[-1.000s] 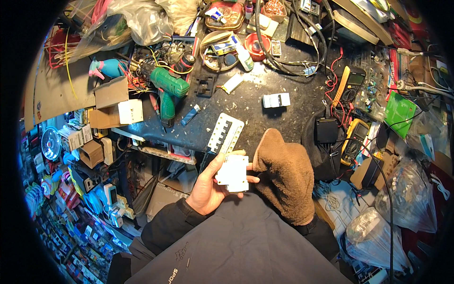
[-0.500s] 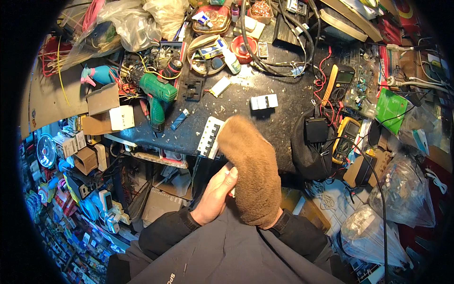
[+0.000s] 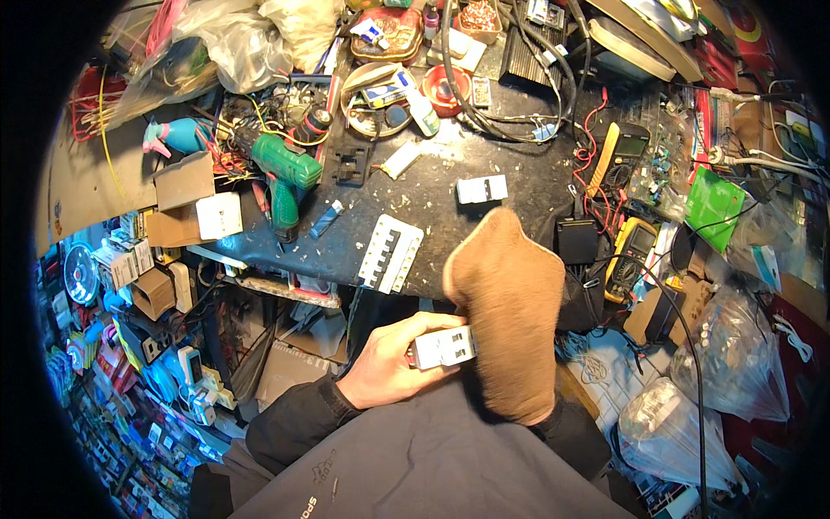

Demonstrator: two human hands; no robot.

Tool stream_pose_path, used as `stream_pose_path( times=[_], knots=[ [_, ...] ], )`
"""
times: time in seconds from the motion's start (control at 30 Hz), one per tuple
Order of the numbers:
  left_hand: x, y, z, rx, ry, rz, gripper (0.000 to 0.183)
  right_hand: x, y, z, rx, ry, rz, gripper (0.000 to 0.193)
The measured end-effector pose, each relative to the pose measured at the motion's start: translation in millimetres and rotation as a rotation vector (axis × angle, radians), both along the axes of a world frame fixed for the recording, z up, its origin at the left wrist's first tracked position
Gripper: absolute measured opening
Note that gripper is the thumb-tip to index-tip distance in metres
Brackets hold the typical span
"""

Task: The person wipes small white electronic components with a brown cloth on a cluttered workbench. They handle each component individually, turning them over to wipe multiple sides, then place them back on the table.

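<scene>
My left hand grips a small white circuit breaker with dark openings, held in front of my lap. A fuzzy brown mitt covers my right hand up to the wrist, so its fingers are hidden. The mitt's edge is close beside the breaker's right end; whether they touch I cannot tell. On the dark workbench beyond lies a flat white comb-shaped panel with dark notches. A second white breaker-like block sits farther back, past the mitt's tip.
A green cordless drill and a blue lighter-like object lie to the left. Yellow multimeters and wires occupy the right. Black cables and a red bowl are at the back. Plastic bags stand at lower right.
The mitt has swung to the right, away from my left hand and off the white panel. The breaker in my left hand has come into full view.
</scene>
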State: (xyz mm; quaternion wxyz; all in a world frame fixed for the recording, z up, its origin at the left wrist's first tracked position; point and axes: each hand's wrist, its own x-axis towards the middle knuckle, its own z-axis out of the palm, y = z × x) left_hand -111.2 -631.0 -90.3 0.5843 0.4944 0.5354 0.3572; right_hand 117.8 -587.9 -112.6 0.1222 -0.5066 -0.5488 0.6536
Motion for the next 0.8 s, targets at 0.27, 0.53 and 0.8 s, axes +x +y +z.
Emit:
stream_pose_path(
  times=[0.27, 0.53, 0.8],
  knots=[
    [-19, 3, 0, 0.142, -0.087, -0.104, 0.044, -23, 37, 20, 0.231, 0.317, -0.112, 0.050],
    [-36, 5, -19, -0.154, -0.668, 0.089, 0.060, -29, 41, 17, 0.638, -0.328, 0.283, 0.067],
    [-32, 12, 2, 0.250, 0.076, -0.068, 0.099, -22, 24, 38, 0.500, 0.090, 0.265, 0.069]
  ],
)
